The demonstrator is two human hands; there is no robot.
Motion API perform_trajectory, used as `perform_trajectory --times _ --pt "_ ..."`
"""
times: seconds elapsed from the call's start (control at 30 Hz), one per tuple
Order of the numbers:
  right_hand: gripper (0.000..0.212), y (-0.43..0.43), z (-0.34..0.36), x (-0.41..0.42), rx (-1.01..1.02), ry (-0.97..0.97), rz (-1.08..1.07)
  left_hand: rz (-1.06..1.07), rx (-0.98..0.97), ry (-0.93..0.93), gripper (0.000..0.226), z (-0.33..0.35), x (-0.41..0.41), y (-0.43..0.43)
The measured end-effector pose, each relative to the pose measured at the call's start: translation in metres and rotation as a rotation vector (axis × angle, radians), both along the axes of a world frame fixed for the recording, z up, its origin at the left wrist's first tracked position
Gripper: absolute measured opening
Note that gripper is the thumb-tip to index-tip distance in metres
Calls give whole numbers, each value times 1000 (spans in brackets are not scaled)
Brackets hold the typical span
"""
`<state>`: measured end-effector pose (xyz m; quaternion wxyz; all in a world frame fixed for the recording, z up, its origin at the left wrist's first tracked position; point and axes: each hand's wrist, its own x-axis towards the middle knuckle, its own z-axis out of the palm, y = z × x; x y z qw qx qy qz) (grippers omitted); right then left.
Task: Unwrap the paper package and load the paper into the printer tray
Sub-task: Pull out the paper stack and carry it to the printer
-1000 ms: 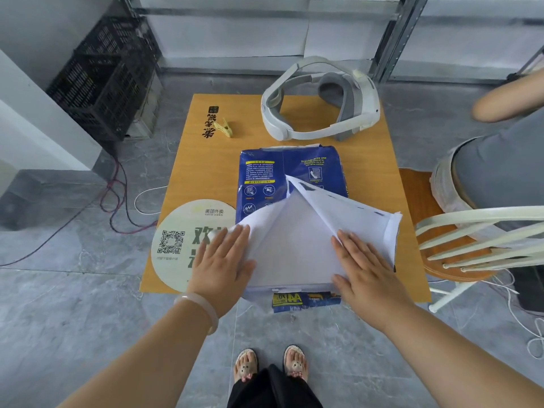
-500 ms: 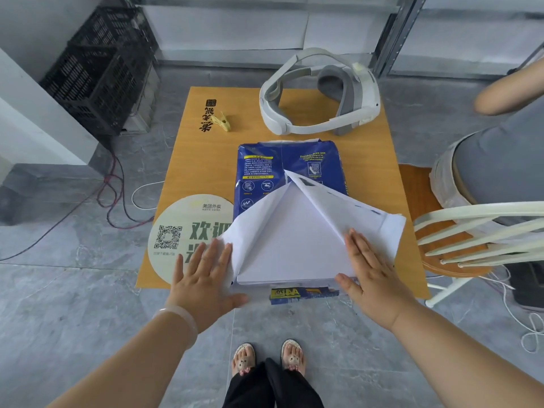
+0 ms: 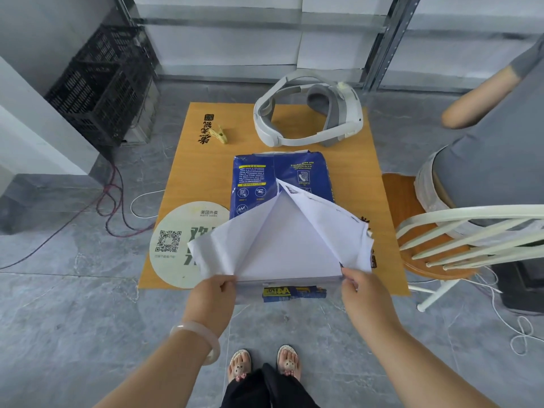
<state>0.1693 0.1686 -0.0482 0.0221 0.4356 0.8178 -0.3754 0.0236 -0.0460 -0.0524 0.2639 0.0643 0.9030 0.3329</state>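
A blue paper package (image 3: 279, 175) lies in the middle of a small orange table (image 3: 206, 172). Its near end is torn open, and the white inner sides of the wrapper flaps (image 3: 338, 228) spread left and right. Between the flaps shows the white paper stack (image 3: 285, 245). My left hand (image 3: 213, 295) pinches the left flap at the table's near edge. My right hand (image 3: 357, 290) pinches the right flap at the stack's near right corner. A blue strip of wrapper (image 3: 294, 292) hangs below the stack. No printer is in view.
A white headset (image 3: 306, 119) and a yellow clip (image 3: 219, 134) lie at the table's far end. A round sticker (image 3: 176, 245) covers its near left. A white chair (image 3: 459, 237) and a seated person (image 3: 485, 160) are on the right. A black crate (image 3: 103, 89) and cables are on the left.
Both hands were flat on the spread flaps; they slid back to the near edge and closed on the flap ends. The flaps now lie wider apart.
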Motion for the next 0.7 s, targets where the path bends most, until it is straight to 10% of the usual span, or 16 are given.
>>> perform_trajectory --times 0.37,0.7 --pt "35 5 2 -6 -172 20 -160 535 472 -477 17 10 4 9" --pt "14 9 -6 -12 -384 163 -457 657 562 -527 26 10 -1 5"
